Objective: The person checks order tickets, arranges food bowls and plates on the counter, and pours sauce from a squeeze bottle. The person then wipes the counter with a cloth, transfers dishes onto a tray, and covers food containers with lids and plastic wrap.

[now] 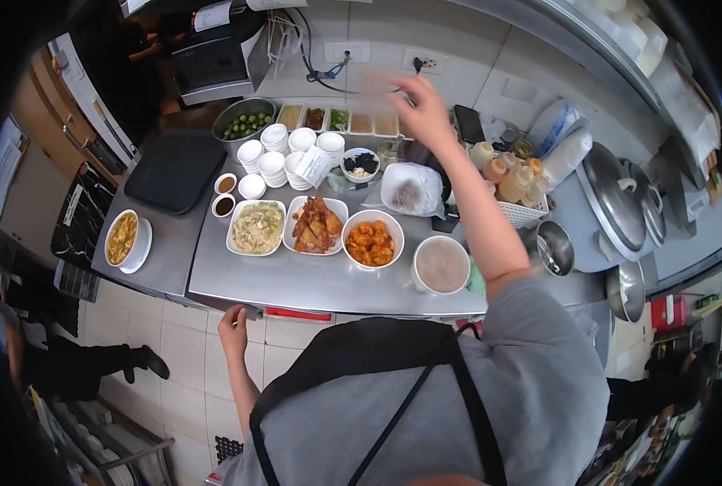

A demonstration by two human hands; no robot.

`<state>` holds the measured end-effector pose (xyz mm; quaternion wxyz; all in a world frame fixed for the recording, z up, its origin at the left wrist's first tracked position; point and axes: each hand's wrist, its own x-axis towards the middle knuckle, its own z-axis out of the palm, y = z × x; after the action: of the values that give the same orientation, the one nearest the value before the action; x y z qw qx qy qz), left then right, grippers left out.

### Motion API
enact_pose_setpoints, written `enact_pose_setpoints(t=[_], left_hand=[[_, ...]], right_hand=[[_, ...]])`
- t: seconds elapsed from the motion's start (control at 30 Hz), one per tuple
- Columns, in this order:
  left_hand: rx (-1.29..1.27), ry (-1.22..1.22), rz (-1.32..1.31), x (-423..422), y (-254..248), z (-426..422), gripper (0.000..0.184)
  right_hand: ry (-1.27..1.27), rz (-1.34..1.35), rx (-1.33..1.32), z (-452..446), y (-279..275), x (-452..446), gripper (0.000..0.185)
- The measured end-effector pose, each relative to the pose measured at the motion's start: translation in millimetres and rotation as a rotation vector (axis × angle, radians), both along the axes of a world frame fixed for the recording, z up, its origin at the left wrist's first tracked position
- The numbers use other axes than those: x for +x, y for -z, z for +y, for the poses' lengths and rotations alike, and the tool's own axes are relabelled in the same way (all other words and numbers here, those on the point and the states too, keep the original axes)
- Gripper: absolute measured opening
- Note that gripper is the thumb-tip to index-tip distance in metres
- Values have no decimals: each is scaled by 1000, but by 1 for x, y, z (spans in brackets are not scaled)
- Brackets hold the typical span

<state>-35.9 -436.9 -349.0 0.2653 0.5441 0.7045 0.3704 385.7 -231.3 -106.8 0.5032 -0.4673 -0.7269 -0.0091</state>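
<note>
"How does the right hand (426, 107) look?"

"Raised over the back of the counter (312, 290), fingers partly curled, their tips smeared by motion. Whether it grips anything, I cannot tell."

"What lies nearest to it?"

"The pale-filled container (386, 125) at the end of the toppings row, at its 8 o'clock. Contact is unclear. The white bowl of dark strips (360, 160) is at 7 o'clock, a little farther off, and the bagged container (410, 193) at 6 o'clock."

"And the left hand (232, 330)?"

"Low, just off the counter's front edge, with the fingers loosely bent inward. I cannot tell whether something is inside the curl."

"What's around that one?"

"The rice tray (256, 228) sits up on the counter just past its 12 o'clock, the browned chicken (319, 227) beyond 1 o'clock, and the bowl of orange-coated pieces (372, 241) at 2 o'clock. The toppings container is well apart from it, towards 1 o'clock."
</note>
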Motion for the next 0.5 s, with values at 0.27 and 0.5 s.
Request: enact_pose_setpoints(t=[0.27,0.5], left_hand=[[-94,-102,88,-5,-23,-26,23],[-195,-156,153,19,-42,-39,26]], right_hand=[[785,107,-542,59,164,104,82],[899,180,-390,97,189,54,83]])
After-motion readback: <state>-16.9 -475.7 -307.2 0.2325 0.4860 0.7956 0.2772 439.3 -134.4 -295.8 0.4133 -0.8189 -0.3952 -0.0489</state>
